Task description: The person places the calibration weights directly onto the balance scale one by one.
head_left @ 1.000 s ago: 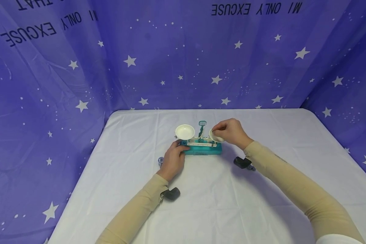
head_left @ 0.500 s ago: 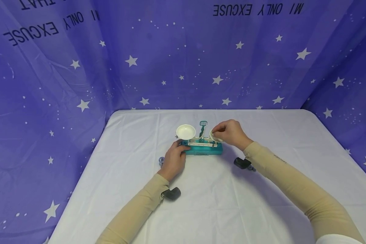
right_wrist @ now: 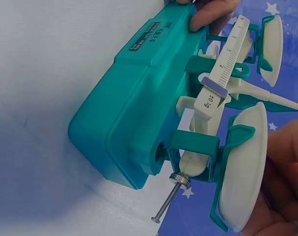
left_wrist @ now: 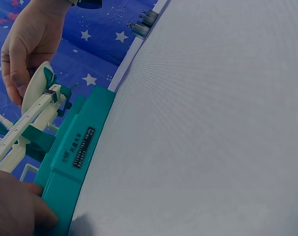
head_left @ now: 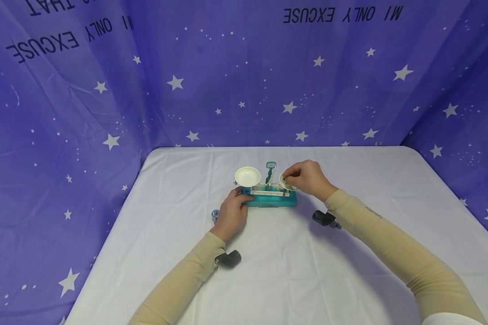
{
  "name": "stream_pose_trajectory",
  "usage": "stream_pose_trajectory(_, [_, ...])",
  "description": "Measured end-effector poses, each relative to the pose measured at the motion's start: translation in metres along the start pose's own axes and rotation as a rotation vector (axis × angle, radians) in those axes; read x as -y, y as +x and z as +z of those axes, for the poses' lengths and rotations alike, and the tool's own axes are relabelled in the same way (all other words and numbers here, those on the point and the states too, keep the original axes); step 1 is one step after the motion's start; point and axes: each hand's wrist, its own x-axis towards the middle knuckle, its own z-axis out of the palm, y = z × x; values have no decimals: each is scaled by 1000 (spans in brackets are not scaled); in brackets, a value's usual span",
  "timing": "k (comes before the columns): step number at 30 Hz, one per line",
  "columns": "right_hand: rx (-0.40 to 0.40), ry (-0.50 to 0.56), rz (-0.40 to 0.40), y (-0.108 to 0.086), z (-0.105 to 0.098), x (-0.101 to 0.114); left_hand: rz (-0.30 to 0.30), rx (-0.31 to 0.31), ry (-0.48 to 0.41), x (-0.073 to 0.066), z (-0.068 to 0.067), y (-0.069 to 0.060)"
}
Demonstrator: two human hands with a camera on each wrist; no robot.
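Note:
A teal tray balance [head_left: 271,201] with two white pans stands on the table. My left hand [head_left: 232,214] grips the left end of its base, thumb on the near side. The left pan [head_left: 247,177] sits higher than the right pan [head_left: 282,182] in the head view. Over the right pan, my right hand [head_left: 309,177] has its thumb and fingertips brought together at the pan's inner side. Whether anything small is between them cannot be made out. In the right wrist view, the pan's underside [right_wrist: 244,172] hides the fingertips. A metal adjusting screw [right_wrist: 168,199] sticks out below it.
Shiny small metal pieces [head_left: 215,215] lie beside my left hand. Others, looking like metal cylinders [left_wrist: 144,23], lie near my right wrist. A black wrist camera [head_left: 323,217] hangs under each forearm. Starry purple cloth [head_left: 244,76] surrounds the white table [head_left: 284,271].
Both hands stay at the same places on the balance. The right fingertips shift only very slightly, and the whole head view drifts a little.

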Motion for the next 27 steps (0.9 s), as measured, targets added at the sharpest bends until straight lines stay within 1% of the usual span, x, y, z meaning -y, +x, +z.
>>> stream_pose_trajectory(10, [-1, 5, 5, 0, -2, -2, -2, -2, 8, 1, 0, -1])
stream_pose_trajectory(17, [-47, 15, -8, -5, -14, -4, 6, -4, 7, 2, 0, -1])
stream_pose_trajectory(22, [-101, 2, 9, -19, -29, -7, 17, -11, -1, 1, 0, -1])
stream_pose_trajectory(27, [-147, 11, 44, -43, -50, -15, 19, -19, -2, 1, 1, 0])
